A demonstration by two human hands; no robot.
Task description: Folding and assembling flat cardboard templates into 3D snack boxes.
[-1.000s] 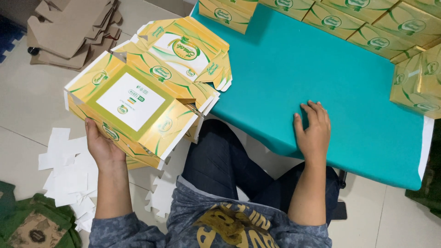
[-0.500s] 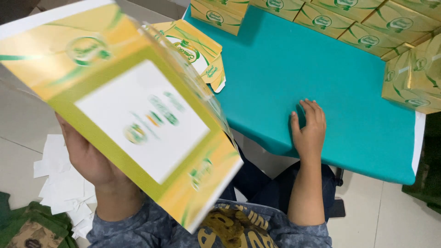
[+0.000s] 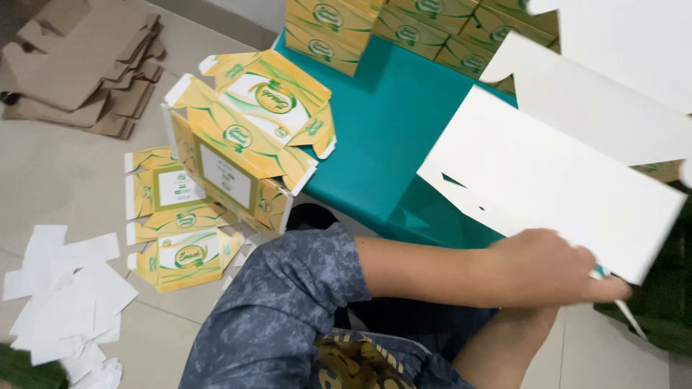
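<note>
We see the left hand (image 3: pixel 548 270) reaching across the body and gripping the lower edge of a flat white carton blank (image 3: pixel 555 176), plain side up. The blank hangs over the right part of the teal table (image 3: pixel 382 137); its long axis runs from upper left down to lower right, its notched flaps pointing left. The right hand is hidden under the left forearm; we cannot tell its state. One stack of yellow unfolded cartons (image 3: pixel 245 144) leans at the table's left edge. Three more yellow blanks (image 3: pixel 176 223) lie on the floor, beside scattered white paper scraps (image 3: pixel 65 288). Folded yellow boxes (image 3: pixel 404 25) line the far side; their number is unclear.
</note>
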